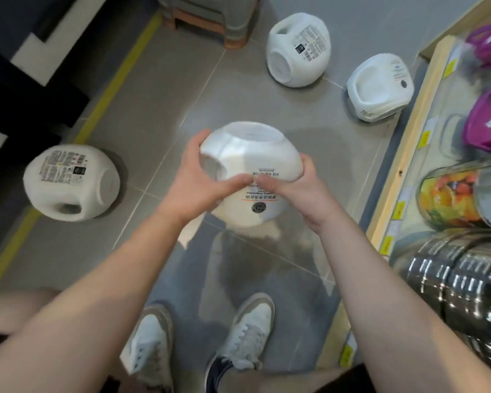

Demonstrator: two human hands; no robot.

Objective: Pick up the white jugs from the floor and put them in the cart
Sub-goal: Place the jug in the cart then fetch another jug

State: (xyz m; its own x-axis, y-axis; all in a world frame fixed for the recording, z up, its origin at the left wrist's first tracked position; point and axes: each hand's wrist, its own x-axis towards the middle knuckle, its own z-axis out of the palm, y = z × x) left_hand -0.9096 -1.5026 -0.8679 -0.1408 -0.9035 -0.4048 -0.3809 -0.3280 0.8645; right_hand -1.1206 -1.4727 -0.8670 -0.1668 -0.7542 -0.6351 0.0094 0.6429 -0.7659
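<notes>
A white jug (250, 157) is held above the grey floor, its flat bottom turned away from me and its label toward me. My left hand (201, 177) grips its left side near the handle hole. My right hand (292, 185) grips its right side and lower edge. Three more white jugs lie on the floor: one at the left (71, 181), one at the far middle (298, 49) and one at the far right (380, 86) against the shelf. No cart is in view.
A wooden shelf edge (408, 154) runs along the right, holding purple-lidded containers (488, 123), a glass jar (465, 194) and steel cups (465, 282). A yellow floor stripe (116, 78) runs at the left. Stacked stools (210, 15) stand far ahead. My shoes (250, 336) are below.
</notes>
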